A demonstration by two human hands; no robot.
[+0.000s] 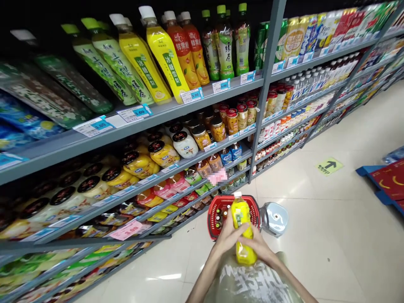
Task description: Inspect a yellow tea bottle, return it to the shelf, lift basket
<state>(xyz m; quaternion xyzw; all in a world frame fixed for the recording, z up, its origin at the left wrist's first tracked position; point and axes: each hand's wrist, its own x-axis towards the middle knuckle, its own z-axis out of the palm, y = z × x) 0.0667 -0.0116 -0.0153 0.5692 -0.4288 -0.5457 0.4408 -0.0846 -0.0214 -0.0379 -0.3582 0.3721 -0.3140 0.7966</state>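
Note:
Both my hands are wrapped round a yellow drink bottle (243, 212) with a white cap, held upright in front of my body. My left hand (232, 233) grips its left side near the middle. Lower on the right side, my right hand (257, 244) holds it too. Beyond the bottle, a red shopping basket (212, 219) stands on the floor with several dark bottles inside; part of it is hidden by the bottle and my left hand. Matching yellow bottles (168, 57) stand on the upper shelf to the left.
A grey shelf unit (221, 86) runs along the left and away from me, stocked with bottles, jars and cans. A pale grey-blue plastic stool (277, 216) stands right of the basket. A red and blue display (386, 179) is at the right edge. A floor sign (328, 166) bears an arrow.

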